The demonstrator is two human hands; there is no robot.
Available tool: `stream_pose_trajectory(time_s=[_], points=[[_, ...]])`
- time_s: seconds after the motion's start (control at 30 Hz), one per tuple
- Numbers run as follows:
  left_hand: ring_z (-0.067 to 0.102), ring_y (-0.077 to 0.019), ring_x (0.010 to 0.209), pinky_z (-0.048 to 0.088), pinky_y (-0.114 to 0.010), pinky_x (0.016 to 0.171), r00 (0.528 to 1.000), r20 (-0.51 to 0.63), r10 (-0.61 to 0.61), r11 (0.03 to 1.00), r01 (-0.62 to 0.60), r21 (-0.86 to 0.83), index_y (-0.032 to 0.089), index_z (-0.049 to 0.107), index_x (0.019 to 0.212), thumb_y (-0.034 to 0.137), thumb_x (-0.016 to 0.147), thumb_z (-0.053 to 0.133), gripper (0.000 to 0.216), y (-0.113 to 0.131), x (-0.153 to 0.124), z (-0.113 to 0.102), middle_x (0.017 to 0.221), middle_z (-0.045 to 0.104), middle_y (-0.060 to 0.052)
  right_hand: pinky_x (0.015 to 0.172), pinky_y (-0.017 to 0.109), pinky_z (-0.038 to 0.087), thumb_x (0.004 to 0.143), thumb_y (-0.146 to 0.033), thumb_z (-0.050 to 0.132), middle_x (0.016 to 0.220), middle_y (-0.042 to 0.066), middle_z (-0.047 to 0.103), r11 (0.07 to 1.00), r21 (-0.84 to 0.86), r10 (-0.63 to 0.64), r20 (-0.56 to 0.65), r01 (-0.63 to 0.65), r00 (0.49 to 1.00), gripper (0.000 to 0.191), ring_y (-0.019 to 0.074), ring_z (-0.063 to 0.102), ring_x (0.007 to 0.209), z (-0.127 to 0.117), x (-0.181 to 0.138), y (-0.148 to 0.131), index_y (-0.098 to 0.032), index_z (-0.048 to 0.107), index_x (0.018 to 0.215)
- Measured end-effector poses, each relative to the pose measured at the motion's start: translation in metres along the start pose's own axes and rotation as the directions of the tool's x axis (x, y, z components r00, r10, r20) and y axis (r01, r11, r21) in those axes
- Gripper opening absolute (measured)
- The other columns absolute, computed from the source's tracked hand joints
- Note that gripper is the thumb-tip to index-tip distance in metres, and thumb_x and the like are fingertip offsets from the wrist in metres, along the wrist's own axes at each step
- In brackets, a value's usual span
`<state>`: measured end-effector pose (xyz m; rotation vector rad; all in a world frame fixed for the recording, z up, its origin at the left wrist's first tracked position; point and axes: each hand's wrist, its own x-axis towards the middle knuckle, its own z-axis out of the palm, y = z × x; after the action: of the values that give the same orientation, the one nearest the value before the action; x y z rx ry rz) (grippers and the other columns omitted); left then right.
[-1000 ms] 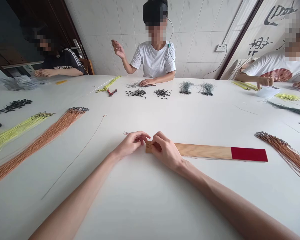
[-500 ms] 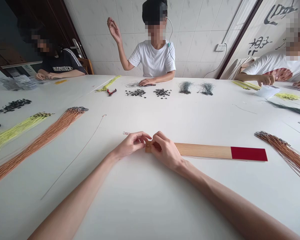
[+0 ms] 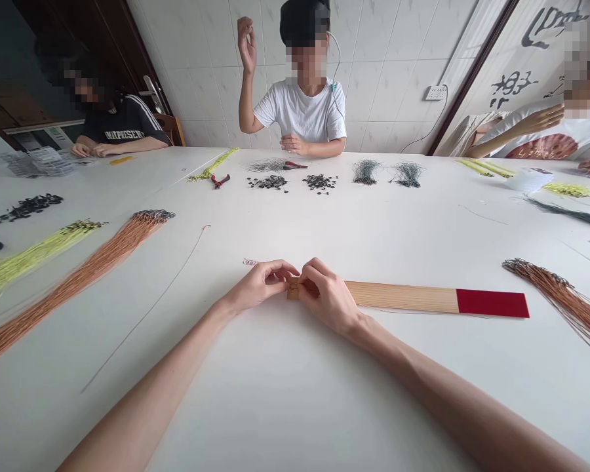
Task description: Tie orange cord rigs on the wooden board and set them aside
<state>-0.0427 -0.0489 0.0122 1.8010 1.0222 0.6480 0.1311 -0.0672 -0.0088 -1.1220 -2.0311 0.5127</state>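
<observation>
Left hand (image 3: 259, 284), right hand (image 3: 326, 295) narrowly pinching small item (image 3: 293, 286) at end of red-tipped wooden slat (image 3: 398, 297); item too small to identify. Orange cord bundle (image 3: 78, 288) left of hands.

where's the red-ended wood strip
The strip lies on the white table in the head view, left end under the right hand, red end toward the orange cord bundle on the right.

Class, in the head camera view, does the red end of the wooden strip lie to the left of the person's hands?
No, the red end of the wooden strip lies to the right of both the left hand and the right hand.
</observation>
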Motion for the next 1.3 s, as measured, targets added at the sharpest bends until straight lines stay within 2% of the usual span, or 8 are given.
stream_pose_trajectory(time_s=[0.83, 1.13, 1.3], points=[[0.049, -0.0157, 0.077, 0.041, -0.032, 0.075, 1.0, -0.004, 0.002, 0.999, -0.002, 0.04, 0.021, 0.061, 0.097, 0.027, 0.08, 0.049, 0.022, 0.0015, -0.0006, 0.0004, 0.086, 0.061, -0.003, 0.049, 0.019, 0.031, 0.075, -0.01, 0.042, 0.075, -0.001, 0.044, 1.0, 0.002, -0.02, -0.023, 0.02, 1.0, 0.013, 0.0047, 0.036, 0.051, 0.0026, -0.0013, 0.0041, -0.018, 0.041, 0.065], [0.054, -0.0172, 0.086, 0.042, -0.032, 0.079, 1.0, -0.009, -0.01, 1.0, 0.009, -0.02, 0.021, 0.062, 0.096, 0.023, 0.081, 0.048, 0.02, 0.001, -0.0003, 0.0008, 0.091, 0.063, -0.003, 0.047, 0.019, 0.029, 0.074, -0.009, 0.04, 0.073, -0.001, 0.042, 1.0, 0.001, 0.004, -0.019, -0.004, 1.0, 0.015, 0.0047, 0.033, 0.049, 0.0008, -0.0009, 0.0, -0.018, 0.037, 0.063], [0.054, -0.0178, 0.087, 0.041, -0.032, 0.079, 1.0, -0.019, -0.004, 1.0, 0.004, -0.021, 0.021, 0.062, 0.098, 0.024, 0.081, 0.049, 0.022, 0.0007, -0.0001, 0.0005, 0.091, 0.063, -0.003, 0.047, 0.019, 0.029, 0.075, -0.008, 0.04, 0.072, -0.001, 0.041, 0.999, -0.026, -0.029, -0.015, 0.029, 0.999, 0.016, 0.0054, 0.03, 0.05, -0.0003, -0.0004, -0.0014, -0.019, 0.036, 0.063]])
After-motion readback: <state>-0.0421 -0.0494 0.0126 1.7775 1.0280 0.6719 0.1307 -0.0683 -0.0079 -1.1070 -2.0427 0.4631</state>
